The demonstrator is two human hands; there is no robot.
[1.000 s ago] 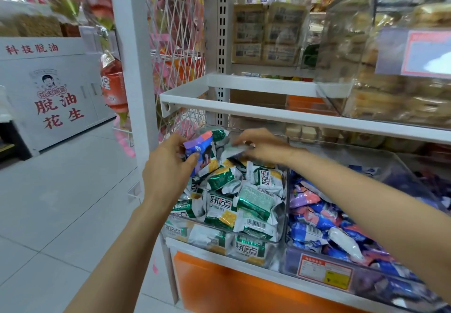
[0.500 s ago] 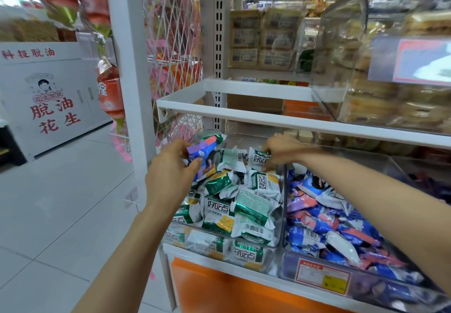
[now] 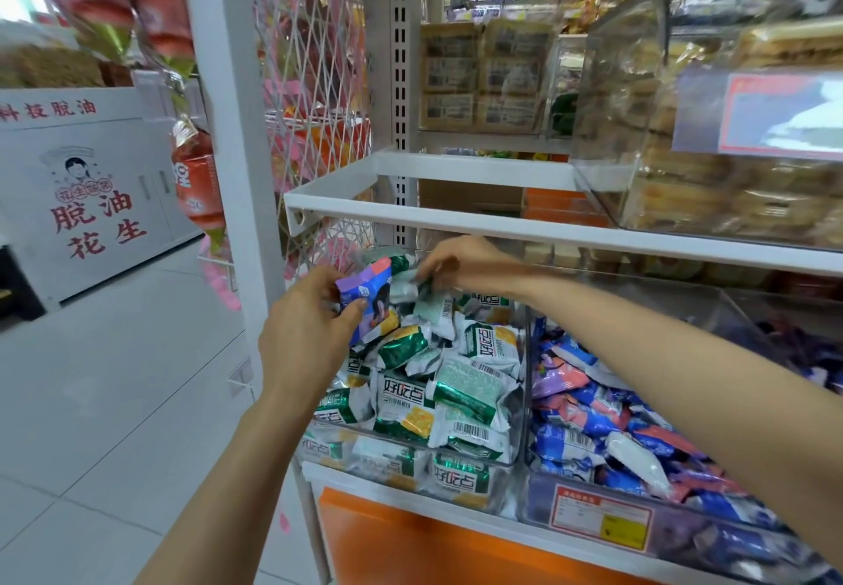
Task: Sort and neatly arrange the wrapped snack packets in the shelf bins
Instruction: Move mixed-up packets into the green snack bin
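My left hand grips a purple and blue snack packet above the left clear bin, which is heaped with green and white packets. My right hand reaches to the back of that bin, its curled fingers on a green and white packet there. The right clear bin holds blue, purple and pink packets. A clear divider wall separates the two bins.
A white shelf edge runs just above my hands. On it at the right stands a clear box of pastries. An orange panel is below the bins. A white post and tiled floor lie left.
My right hand swung right toward the bin divider, then came back left to the rear of the left bin. My left hand kept holding the purple packet and barely moved.
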